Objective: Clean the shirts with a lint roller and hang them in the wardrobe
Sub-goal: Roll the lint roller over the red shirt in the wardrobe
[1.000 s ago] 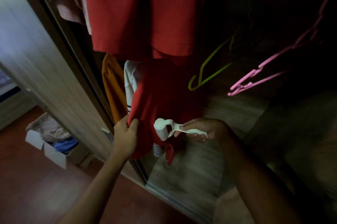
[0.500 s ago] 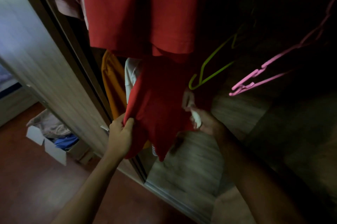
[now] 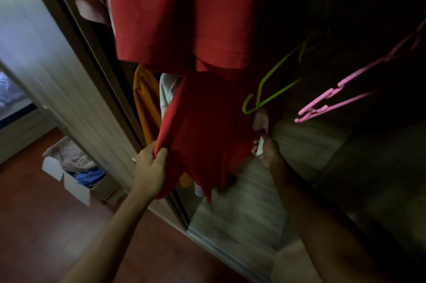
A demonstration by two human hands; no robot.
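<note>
Here left hand [image 3: 149, 167] pinches smooth red shirt [image 3: 202, 135]; right hand [image 3: 270, 153] grips roller [image 3: 260, 120].

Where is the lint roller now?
In the head view, right of centre: the right hand holds the lint roller at the right edge of the red shirt, below the green hanger.

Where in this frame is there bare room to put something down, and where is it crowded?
Bare: the wardrobe floor below the right hand, and the room floor in front of the box. Crowded: the left, where the left hand grips the red shirt among hung clothes.
</note>
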